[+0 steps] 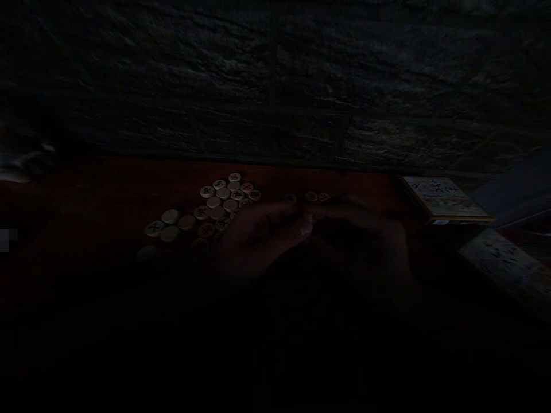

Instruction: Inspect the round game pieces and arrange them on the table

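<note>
In very dim light my left hand [258, 238] and my right hand [370, 223] meet in the middle of the view, over a reddish-brown tabletop [103, 195]. Thumbs and fingertips are pinched together there; whatever is between them is too dark to make out. Just left of and behind my left hand lie several round Chinese chess pieces [222, 193], close together, some with red or dark characters and some blank side up. A smaller cluster includes a piece with a dark character [154, 228]. Beyond my fingertips lie a few more chess pieces [310, 196].
At the back right lies a flat box with a printed lid [443, 195]. A second pale, patterned flat thing [503, 258] is nearer on the right. A rough stone-block wall [275, 86] runs behind the table. Something pale and blurred [21, 163] shows at the far left.
</note>
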Demonstrator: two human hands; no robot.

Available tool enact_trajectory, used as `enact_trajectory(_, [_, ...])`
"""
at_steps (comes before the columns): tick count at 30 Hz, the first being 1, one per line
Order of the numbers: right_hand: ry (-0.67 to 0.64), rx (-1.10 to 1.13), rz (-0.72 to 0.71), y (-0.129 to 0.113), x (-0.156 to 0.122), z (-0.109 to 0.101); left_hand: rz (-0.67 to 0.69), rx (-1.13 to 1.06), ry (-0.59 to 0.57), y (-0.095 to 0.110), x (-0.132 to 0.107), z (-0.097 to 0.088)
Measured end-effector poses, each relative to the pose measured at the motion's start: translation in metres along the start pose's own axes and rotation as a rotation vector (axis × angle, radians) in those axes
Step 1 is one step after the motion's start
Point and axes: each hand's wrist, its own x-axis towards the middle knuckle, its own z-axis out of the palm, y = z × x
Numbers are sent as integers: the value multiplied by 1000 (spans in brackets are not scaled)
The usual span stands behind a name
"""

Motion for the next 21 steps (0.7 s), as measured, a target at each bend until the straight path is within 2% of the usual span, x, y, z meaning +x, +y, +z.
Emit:
enact_trajectory(7, [-17, -34, -32, 0, 0, -2, -17, -8, 2, 2, 0, 0])
enact_trajectory(16, [5, -80, 11, 1, 3, 0, 49, 151, -2, 1, 2, -3])
enact_trajectory(21, [-2, -102, 21, -1, 3, -1, -3, 121, 20, 1, 2, -3])
